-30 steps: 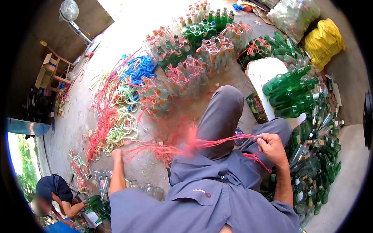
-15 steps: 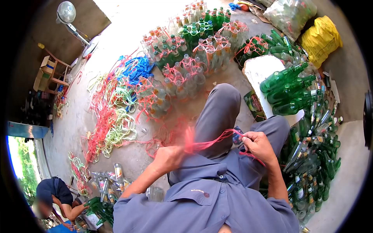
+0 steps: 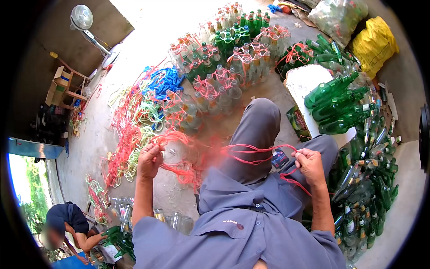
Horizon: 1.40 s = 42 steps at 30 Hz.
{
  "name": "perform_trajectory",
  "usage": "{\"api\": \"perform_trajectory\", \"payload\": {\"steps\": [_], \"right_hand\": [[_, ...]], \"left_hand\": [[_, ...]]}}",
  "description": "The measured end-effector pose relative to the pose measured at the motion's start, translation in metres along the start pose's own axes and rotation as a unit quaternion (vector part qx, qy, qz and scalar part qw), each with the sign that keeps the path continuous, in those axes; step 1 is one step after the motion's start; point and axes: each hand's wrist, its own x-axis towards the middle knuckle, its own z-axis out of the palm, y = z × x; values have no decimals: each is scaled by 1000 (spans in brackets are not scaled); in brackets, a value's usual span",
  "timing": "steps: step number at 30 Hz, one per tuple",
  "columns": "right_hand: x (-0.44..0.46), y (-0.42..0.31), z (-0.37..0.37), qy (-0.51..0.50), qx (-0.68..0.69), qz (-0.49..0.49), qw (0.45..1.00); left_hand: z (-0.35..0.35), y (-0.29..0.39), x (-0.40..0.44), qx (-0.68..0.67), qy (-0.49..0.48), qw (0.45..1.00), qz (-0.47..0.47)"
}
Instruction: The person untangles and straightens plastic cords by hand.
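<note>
A tangle of red plastic string (image 3: pixel 251 150) stretches across my lap between my two hands, smeared by motion in its middle. My left hand (image 3: pixel 150 158) is closed on the string at the left, out over the floor. Over my right knee, my right hand (image 3: pixel 308 162) pinches the other end, and a loose tail hangs below it. Beyond my knees stand bundles of clear bottles (image 3: pixel 217 94) tied around their necks with red string. Several green bottles (image 3: pixel 333 105) lie on a white board (image 3: pixel 309 78) to the right.
Heaped red, white and blue string (image 3: pixel 134 121) covers the floor at left. Loose bottles (image 3: pixel 363 193) pile along the right wall, below a yellow sack (image 3: pixel 372 45). A fan (image 3: pixel 83 20) stands at the back left. Another person (image 3: pixel 74 224) bends over green bottles (image 3: pixel 118 242) at lower left.
My left hand has moved left and up, away from my lap, drawing the red string wider. My right hand has shifted slightly right and still pinches it.
</note>
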Motion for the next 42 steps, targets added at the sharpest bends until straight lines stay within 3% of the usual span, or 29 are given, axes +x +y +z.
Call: {"api": "perform_trajectory", "payload": {"steps": [4,8,11,12,15,18,21,25,27,28,31,35,37,39,41,42], "right_hand": [[-10,-7,-8,14,10,-13,1000],[-19,-27,-15,21,23,-10,999],[-18,-31,-20,32,38,-16,999],[-18,-34,-20,38,43,-17,998],[-21,-39,-21,51,54,-26,997],[-26,-45,-18,60,37,-21,997],[-25,-42,-17,44,24,-32,998],[-23,-39,-17,27,0,-46,999],[-25,-47,-13,23,-4,-54,998],[-26,-48,-12,18,-21,-59,998],[-29,-55,-9,4,-64,-73,995],[-27,-72,-2,-23,-83,-87,992],[-27,-83,0,-26,-81,-96,992],[-31,-103,1,-35,-84,-102,991],[-38,-121,1,-48,-78,-105,990],[-42,-126,0,-49,-77,-117,989]], "left_hand": [[-57,-37,13,-73,166,983,-8],[-107,-76,11,-32,251,966,-51],[-149,-95,6,-30,357,932,-55],[-162,-100,1,-20,387,915,-111],[-192,-116,-18,5,478,866,-148],[-214,-139,-33,-4,504,846,-175],[-213,-149,-45,-23,527,837,-147],[-207,-143,-53,104,544,815,-169],[-226,-154,-46,90,535,819,-186],[-231,-158,-37,85,527,823,-193],[-167,-133,2,175,374,911,-16],[40,-39,39,146,118,960,206],[130,-4,32,206,-32,948,240],[215,26,24,277,-181,862,384],[279,35,23,320,-273,792,442],[307,27,23,283,-317,793,436]]}}
